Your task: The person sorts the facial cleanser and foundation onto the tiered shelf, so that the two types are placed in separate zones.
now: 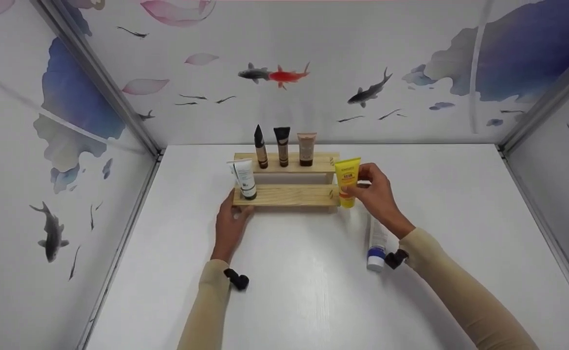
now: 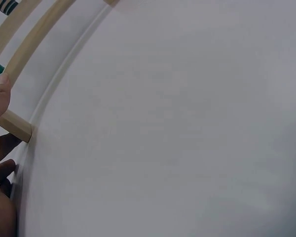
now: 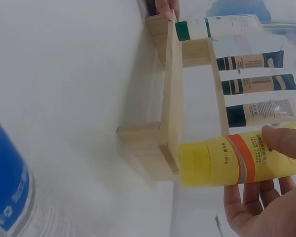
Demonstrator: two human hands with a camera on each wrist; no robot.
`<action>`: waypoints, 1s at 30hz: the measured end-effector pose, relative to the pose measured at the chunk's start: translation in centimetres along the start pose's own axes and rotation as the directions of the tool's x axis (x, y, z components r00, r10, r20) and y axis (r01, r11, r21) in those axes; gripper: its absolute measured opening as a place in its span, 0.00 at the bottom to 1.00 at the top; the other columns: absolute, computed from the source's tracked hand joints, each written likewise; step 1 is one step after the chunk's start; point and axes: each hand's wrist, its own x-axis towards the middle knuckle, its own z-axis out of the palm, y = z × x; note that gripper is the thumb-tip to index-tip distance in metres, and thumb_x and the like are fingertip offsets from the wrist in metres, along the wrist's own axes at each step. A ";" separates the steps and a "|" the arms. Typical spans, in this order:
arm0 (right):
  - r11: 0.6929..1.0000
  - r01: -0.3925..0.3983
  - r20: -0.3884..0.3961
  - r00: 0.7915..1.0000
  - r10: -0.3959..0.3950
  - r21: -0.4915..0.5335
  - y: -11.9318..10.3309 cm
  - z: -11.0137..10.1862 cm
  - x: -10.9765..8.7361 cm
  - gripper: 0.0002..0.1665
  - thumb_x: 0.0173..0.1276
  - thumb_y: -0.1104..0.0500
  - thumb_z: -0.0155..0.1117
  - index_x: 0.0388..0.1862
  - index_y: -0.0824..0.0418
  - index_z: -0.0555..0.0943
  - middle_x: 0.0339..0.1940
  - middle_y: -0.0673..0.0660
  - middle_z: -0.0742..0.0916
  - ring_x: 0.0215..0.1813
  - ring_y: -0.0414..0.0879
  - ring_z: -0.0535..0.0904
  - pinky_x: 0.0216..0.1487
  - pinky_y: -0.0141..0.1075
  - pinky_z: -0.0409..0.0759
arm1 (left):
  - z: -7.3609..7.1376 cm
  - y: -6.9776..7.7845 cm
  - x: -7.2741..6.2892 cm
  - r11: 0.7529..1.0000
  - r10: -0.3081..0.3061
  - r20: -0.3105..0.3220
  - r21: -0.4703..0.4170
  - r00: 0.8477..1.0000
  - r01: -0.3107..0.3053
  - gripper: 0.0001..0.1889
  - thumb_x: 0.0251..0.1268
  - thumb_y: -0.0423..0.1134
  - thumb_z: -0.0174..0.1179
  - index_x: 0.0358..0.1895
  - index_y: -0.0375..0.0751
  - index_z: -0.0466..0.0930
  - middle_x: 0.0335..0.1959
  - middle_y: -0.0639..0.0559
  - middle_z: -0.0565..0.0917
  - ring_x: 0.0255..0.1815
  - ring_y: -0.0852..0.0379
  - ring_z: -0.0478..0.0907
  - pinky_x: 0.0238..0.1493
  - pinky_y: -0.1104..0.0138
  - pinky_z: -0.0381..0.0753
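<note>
A two-step wooden rack stands on the white table. My left hand grips its front left end, thumb at the lower step and fingers round the end piece in the left wrist view. Near that thumb, a white tube with a green cap stands on the lower step. In my right hand is a yellow tube, pinched between thumb and fingers with its cap down. The cap is right by the rack's right end.
On the upper step stand a pointed black-topped tube, a black-topped tube and a beige tube. A white tube with a blue band is on the table beside my right wrist. Printed wall panels enclose the table.
</note>
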 end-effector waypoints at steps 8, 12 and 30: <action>0.998 0.034 0.026 0.999 -0.035 0.043 -1.3 3.1 0.6 0.29 0.70 0.66 0.80 0.65 0.64 0.76 0.61 0.61 0.85 0.63 0.54 0.83 0.63 0.39 0.87 | 0.2 -0.5 -0.2 1.000 -0.002 -0.001 0.018 1.000 0.002 0.49 0.79 0.65 0.65 0.91 0.47 0.53 0.87 0.44 0.65 0.80 0.47 0.68 0.84 0.47 0.63; 0.998 0.030 0.050 0.998 -0.033 0.053 -1.8 4.6 1.0 0.28 0.71 0.66 0.79 0.65 0.62 0.75 0.61 0.59 0.85 0.64 0.53 0.83 0.67 0.45 0.86 | 0.1 -0.4 -0.1 1.000 -0.005 -0.009 0.023 1.000 0.005 0.49 0.78 0.65 0.65 0.91 0.48 0.54 0.85 0.44 0.68 0.74 0.48 0.71 0.80 0.47 0.67; 0.992 0.073 0.084 0.993 -0.081 0.099 -3.0 10.2 1.9 0.26 0.69 0.67 0.80 0.61 0.63 0.78 0.57 0.60 0.87 0.61 0.54 0.86 0.63 0.46 0.89 | 0.1 -0.1 0.2 1.000 -0.016 -0.004 0.013 1.000 0.016 0.49 0.79 0.64 0.66 0.91 0.48 0.54 0.83 0.45 0.69 0.71 0.48 0.74 0.78 0.48 0.70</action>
